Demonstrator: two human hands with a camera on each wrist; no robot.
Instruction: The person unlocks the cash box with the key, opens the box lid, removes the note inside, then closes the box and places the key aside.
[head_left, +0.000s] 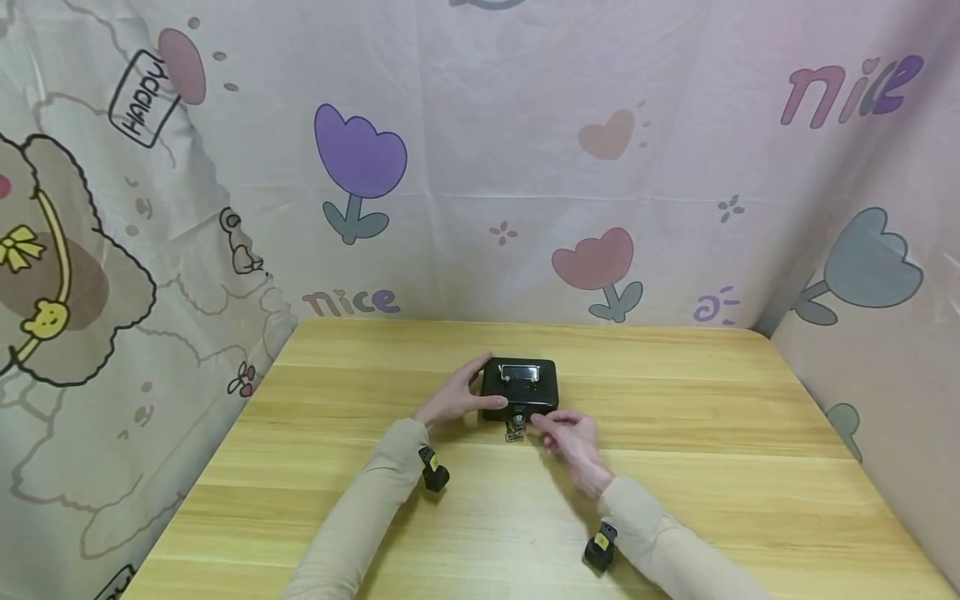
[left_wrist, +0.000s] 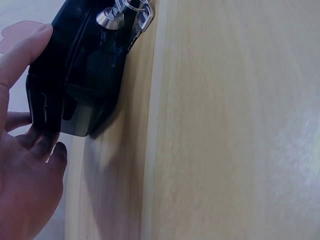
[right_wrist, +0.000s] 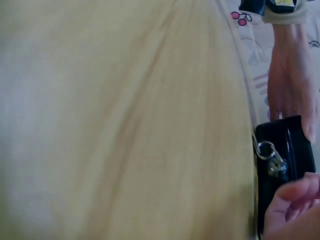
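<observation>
A small black cash box [head_left: 538, 387] with a silver handle [head_left: 521, 373] on its lid sits on the table. My left hand [head_left: 459, 395] grips its left side, thumb over the front of the lid and fingers round the back; the left wrist view shows the thumb [left_wrist: 31, 47] on the box. From the round silver lock [left_wrist: 111, 19] in the front, keys on a ring [head_left: 515, 429] hang. At the front right edge, my right hand [head_left: 573, 442] has curled fingers and thumb against the box, seeming to pinch it; its fingertips are partly hidden.
The wooden table [head_left: 360, 367] has its back edge close behind the box. A patterned cloth [head_left: 480, 167] hangs behind and at the sides. Black wrist cameras [head_left: 433, 471] sit on both beige sleeves.
</observation>
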